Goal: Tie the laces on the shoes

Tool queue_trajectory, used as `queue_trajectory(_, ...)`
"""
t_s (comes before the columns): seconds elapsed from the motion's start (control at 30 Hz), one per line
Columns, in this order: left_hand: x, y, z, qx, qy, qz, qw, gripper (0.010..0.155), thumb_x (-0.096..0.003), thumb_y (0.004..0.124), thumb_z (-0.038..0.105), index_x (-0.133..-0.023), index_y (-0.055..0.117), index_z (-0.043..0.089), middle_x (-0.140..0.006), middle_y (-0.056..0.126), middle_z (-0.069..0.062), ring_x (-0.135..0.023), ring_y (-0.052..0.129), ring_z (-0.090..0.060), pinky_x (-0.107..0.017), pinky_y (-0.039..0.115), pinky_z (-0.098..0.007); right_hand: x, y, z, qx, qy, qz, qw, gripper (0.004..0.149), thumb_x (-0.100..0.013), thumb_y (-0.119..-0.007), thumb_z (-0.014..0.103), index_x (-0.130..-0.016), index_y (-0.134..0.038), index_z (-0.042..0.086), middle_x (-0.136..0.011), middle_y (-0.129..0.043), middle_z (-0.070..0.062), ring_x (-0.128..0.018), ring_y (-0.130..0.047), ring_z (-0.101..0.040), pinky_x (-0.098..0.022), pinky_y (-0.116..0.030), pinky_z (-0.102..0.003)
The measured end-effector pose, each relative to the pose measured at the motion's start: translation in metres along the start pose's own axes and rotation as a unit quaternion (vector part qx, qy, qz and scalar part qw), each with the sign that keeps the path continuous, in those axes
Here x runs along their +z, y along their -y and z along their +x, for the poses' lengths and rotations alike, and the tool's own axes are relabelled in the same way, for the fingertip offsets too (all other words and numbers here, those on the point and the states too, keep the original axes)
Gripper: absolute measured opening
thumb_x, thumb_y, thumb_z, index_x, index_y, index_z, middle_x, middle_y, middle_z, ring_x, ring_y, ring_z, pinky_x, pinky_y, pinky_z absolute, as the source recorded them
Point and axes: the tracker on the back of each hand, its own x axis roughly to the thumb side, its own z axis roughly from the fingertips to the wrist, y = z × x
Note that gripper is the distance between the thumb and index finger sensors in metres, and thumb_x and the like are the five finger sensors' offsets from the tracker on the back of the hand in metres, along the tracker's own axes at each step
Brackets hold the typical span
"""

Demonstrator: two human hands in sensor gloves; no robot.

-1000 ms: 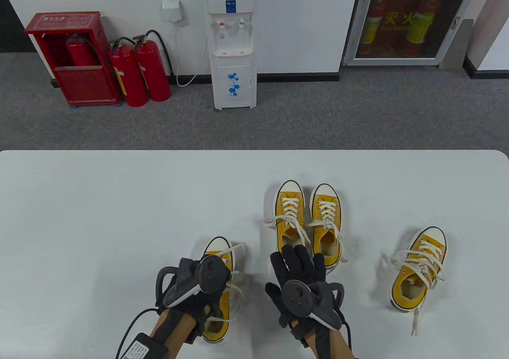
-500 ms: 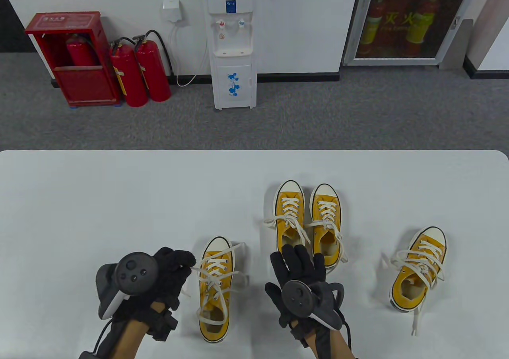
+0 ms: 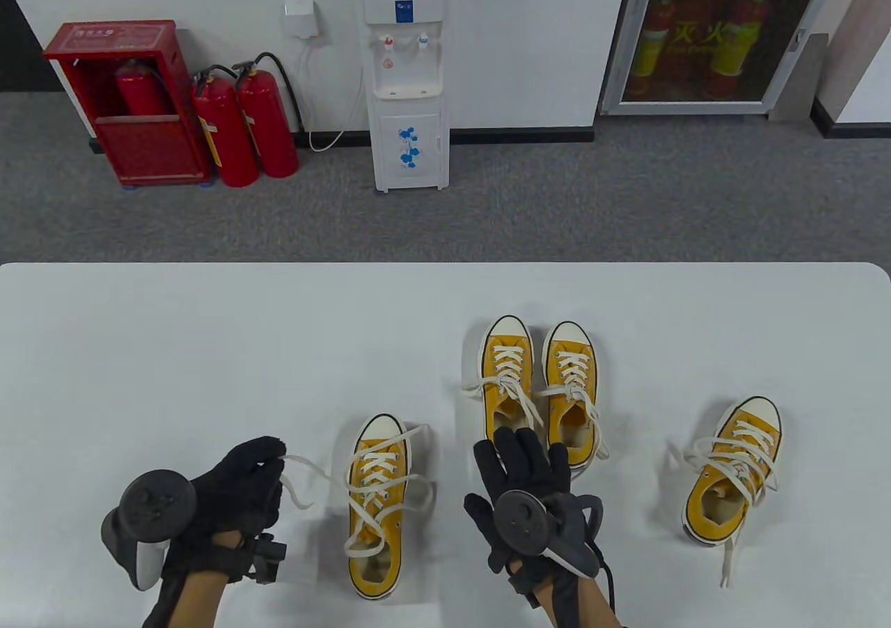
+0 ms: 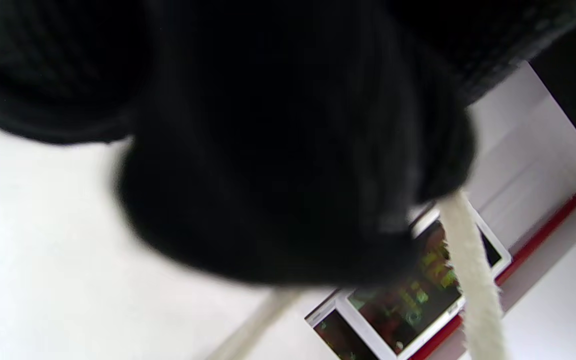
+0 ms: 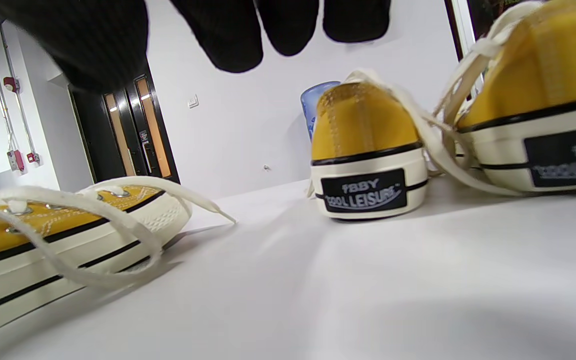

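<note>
A yellow sneaker (image 3: pixel 376 509) with loose white laces lies on the white table (image 3: pixel 209 349) near the front, and shows at the left of the right wrist view (image 5: pixel 43 235). My left hand (image 3: pixel 240 489) is left of it and pinches one lace end (image 3: pixel 306 462), drawn out sideways from the shoe; the lace (image 4: pixel 470 270) comes out from under the dark glove. My right hand (image 3: pixel 522 475) lies flat on the table with spread fingers (image 5: pixel 283 25), right of that shoe and just behind the heels of a pair of yellow sneakers (image 3: pixel 539 391).
A fourth yellow sneaker (image 3: pixel 734 471) with loose laces lies at the right. In the right wrist view the pair's heels (image 5: pixel 368 155) stand close ahead. Beyond the table's far edge are a water dispenser (image 3: pixel 407 78) and red fire extinguishers (image 3: pixel 243 127).
My left hand left the top of the near shoe, moved out to the left and pulled a lace end sideways with it. The right hand has not moved.
</note>
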Motion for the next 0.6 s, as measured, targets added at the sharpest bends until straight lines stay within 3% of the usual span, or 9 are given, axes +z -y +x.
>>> queue_trajectory(0.1,0.000,0.001,-0.011,0.022,-0.022,-0.009,0.999,0.037,-0.0451,0.090,0.039,-0.082,0.091,0.035,-0.057,0.118,0.002,-0.029,0.125,-0.017,-0.029,0.098,-0.045,0.000,0.000,0.000,-0.001,0.000,0.000,1.000,0.075,-0.044,-0.074,0.056,-0.107,-0.055,0.021,-0.116,-0.035,-0.007,-0.109,-0.040,-0.044,-0.071,-0.026,-0.074)
queue_trajectory(0.27,-0.001,-0.002,-0.032,0.100,-0.061,-0.022,0.993,0.038,-0.0463,0.087,0.037,-0.084,0.087,0.033,-0.068,0.114,0.000,-0.044,0.124,-0.020,-0.038,0.097,-0.047,0.000,0.000,0.000,-0.002,0.001,0.000,1.000,0.075,-0.044,-0.074,0.056,-0.107,-0.055,0.020,-0.116,-0.035,-0.007,-0.109,-0.040,-0.044,-0.071,-0.026,-0.074)
queue_trajectory(0.43,-0.002,0.001,-0.049,0.201,-0.114,-0.026,0.973,0.039,-0.0463,0.085,0.032,-0.086,0.083,0.031,-0.081,0.106,-0.001,-0.060,0.120,-0.022,-0.049,0.093,-0.049,0.000,0.000,0.000,-0.002,0.003,-0.002,1.000,0.075,-0.044,-0.074,0.056,-0.107,-0.055,0.021,-0.116,-0.035,-0.007,-0.109,-0.040,-0.044,-0.071,-0.026,-0.074)
queue_trajectory(0.6,-0.002,0.006,-0.053,0.277,-0.129,-0.043,0.951,0.041,-0.0467,0.082,0.026,-0.087,0.081,0.029,-0.090,0.098,-0.002,-0.071,0.114,-0.023,-0.058,0.089,-0.050,0.001,0.001,0.000,-0.005,0.002,-0.007,1.000,0.075,-0.044,-0.074,0.056,-0.107,-0.055,0.021,-0.116,-0.035,-0.007,-0.109,-0.040,-0.044,-0.071,-0.026,-0.074)
